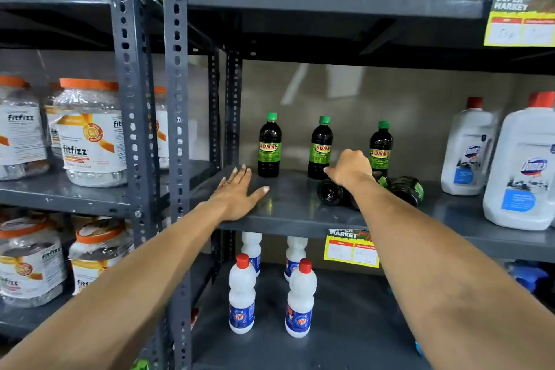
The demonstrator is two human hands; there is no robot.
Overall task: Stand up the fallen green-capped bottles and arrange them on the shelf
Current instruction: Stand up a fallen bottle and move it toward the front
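Resting flat and spread near the shelf's [288, 213] front edge, left hand [237, 192]; right hand [350, 168] curled over a fallen green-capped bottle [333, 194], can't tell if gripping.

Left hand [237, 192]: palm down, fingers [240, 173] spread flat, arm extended forward.
Right hand [350, 168]: knuckles up, fingers curled downward; grip state not discernible. Arm extended forward.
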